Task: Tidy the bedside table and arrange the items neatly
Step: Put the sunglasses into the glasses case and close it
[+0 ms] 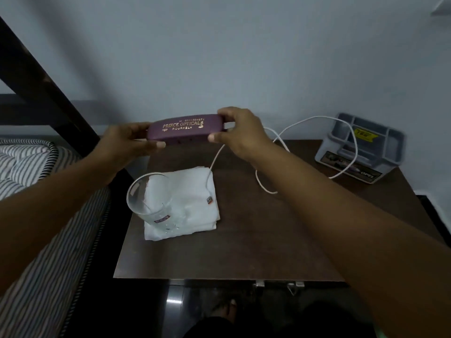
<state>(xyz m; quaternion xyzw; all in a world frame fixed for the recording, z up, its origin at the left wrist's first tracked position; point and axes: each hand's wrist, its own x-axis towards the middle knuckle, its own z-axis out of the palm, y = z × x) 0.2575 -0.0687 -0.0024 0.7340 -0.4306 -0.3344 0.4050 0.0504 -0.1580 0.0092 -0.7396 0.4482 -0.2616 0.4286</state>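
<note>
A purple glasses case [183, 130] with gold lettering is held in the air above the far part of the dark brown bedside table [268, 235]. My left hand [127, 142] grips its left end and my right hand [240, 132] grips its right end. Below, a folded white cloth [192, 191] lies on the table's left side. A clear drinking glass [151, 203] stands on the cloth's left edge. A white cable [268, 167] loops across the table, its USB plug [210, 200] resting on the cloth.
A grey plastic organiser [361, 147] with several compartments stands at the table's far right corner, with the cable draped over it. A striped mattress [36, 215] and dark bed frame border the table on the left. A pale wall rises behind.
</note>
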